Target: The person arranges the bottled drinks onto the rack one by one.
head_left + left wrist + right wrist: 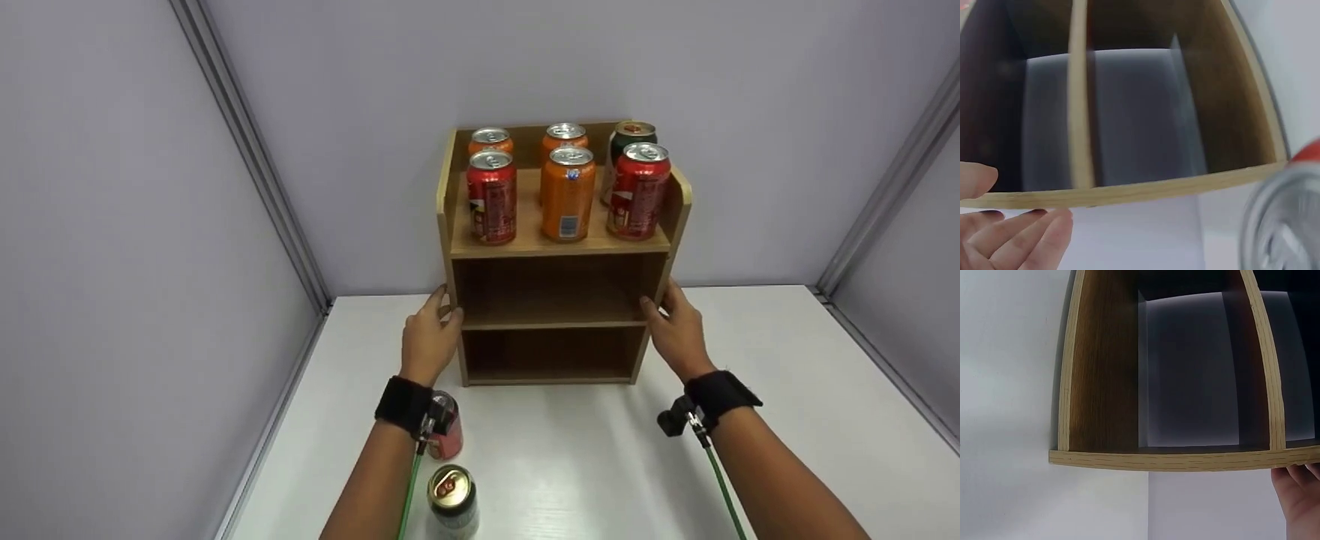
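Near frame centre, the wooden shelf is pinched at its sides by the partly curled left hand and right hand; by any tilt, its top cans could be toppled.

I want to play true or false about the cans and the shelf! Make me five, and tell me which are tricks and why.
1. Six cans stand on the top of the shelf. True.
2. The middle can in the front row up there is green. False: that middle can is orange.
3. Both grips hold the same side of the shelf. False: the left grip holds the left side and the right grip holds the right side.
4. Two other cans are on the white table. True.
5. The two end cans in the front row are different colours. False: both are red.
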{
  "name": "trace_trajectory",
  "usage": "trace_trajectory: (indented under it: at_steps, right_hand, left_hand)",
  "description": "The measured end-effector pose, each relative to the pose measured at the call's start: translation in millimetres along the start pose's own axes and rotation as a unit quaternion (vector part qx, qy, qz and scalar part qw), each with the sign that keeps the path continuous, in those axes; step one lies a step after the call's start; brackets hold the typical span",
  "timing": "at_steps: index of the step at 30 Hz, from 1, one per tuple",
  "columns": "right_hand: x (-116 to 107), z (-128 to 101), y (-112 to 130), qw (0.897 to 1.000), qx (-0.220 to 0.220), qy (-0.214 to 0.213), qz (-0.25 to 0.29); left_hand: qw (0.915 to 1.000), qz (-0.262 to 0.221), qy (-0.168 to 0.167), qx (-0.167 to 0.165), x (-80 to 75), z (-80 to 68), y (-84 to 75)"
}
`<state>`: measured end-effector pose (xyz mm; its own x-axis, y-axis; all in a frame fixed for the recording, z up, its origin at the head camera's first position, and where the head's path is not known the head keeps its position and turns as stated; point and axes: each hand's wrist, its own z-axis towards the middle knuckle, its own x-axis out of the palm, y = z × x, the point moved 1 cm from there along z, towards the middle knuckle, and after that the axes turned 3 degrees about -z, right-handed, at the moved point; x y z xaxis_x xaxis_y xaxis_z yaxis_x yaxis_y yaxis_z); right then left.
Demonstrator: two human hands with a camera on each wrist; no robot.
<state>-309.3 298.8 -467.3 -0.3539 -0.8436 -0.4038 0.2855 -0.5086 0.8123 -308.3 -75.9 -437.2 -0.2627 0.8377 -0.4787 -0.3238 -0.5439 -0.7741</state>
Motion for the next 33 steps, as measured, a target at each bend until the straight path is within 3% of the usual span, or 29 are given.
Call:
trace_trajectory:
  at_steps: [10, 16, 20, 24, 29, 33]
  right_hand:
    - [-1, 6, 5, 0.999, -0.017, -0.009, -0.048]
    - [6, 14, 10, 0.997, -0.019, 0.001, -0.076]
    - [7, 14, 10, 0.995, -0.019, 0.0, -0.1]
    - [2, 13, 9, 0.993, -0.012, -0.008, -0.117]
    - [-1, 6, 9, 0.991, 0.001, -0.009, -0.136]
    - [1, 4, 12, 0.99, -0.005, -0.006, -0.139]
  left_hand:
    - [0.9969, -0.036, -0.013, 0.068, -54.1, -31.4, -29.7]
    - [0.9959, -0.047, -0.007, 0.077, -78.6, -68.9, -28.4]
    - [0.9954, -0.032, 0.014, 0.089, -78.9, -94.8, -23.7]
    - [0.9941, -0.02, 0.044, 0.097, -72.7, -110.3, -21.1]
    - [0.9927, -0.011, 0.082, 0.087, -67.6, -130.1, -14.2]
    - [0.9888, 0.025, 0.118, 0.088, -66.0, -151.9, -6.7]
